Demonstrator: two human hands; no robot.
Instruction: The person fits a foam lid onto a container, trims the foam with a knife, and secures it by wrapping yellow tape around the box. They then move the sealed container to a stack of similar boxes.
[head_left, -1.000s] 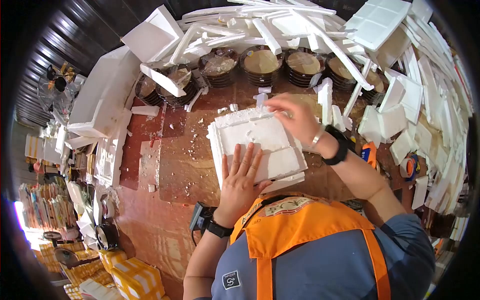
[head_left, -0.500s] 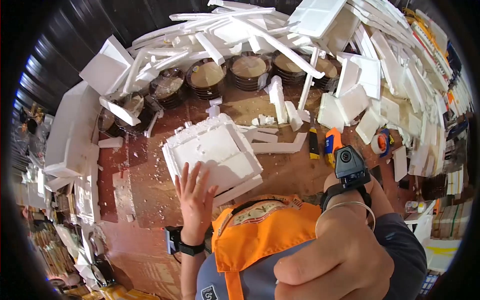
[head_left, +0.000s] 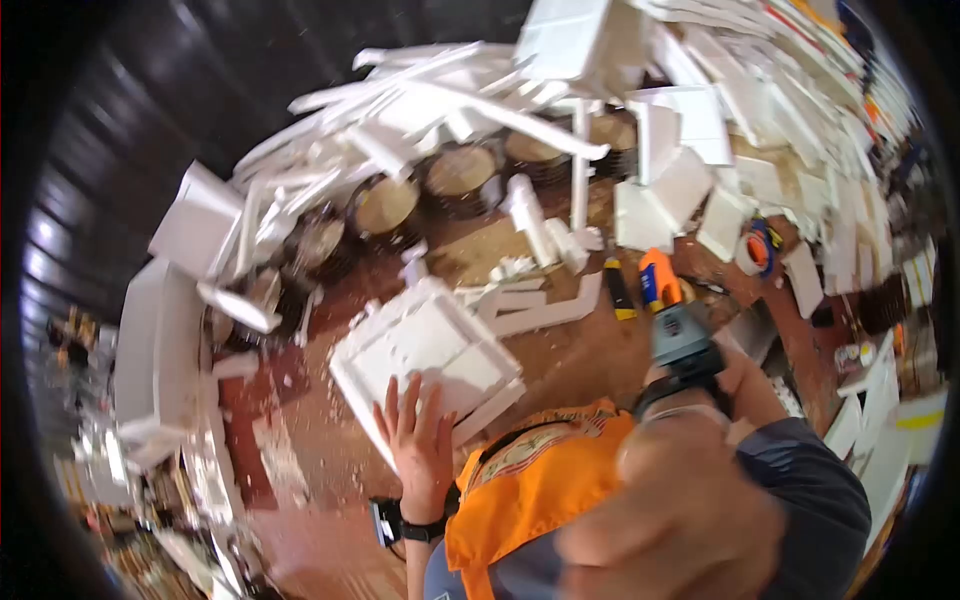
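My left hand [head_left: 421, 440] is open, fingers spread, its fingertips over the near edge of a white foam box [head_left: 430, 335]. The box stands at an angle on the brown work surface, with loose crumbs on its top. My right hand [head_left: 675, 490] is raised close to the camera, large and blurred. Its fingers look curled in; whatever they hold, if anything, is hidden. A camera device [head_left: 682, 340] is strapped to the right wrist. Just beyond it lie an orange-and-blue cutter [head_left: 658, 277] and a black-and-yellow knife [head_left: 619, 288].
Foam strips [head_left: 545, 312] and offcuts [head_left: 535, 220] lie behind the box. Stacked dark round containers [head_left: 462, 175] line the back under piled foam pieces [head_left: 450, 100]. Tape rolls [head_left: 762, 248] sit to the right. A large foam block [head_left: 155, 350] stands at the left.
The view has shifted and tilted. My left hand stays open at the foam box. My right hand remains raised near the camera and is now blurred; its wrist device appears turned.
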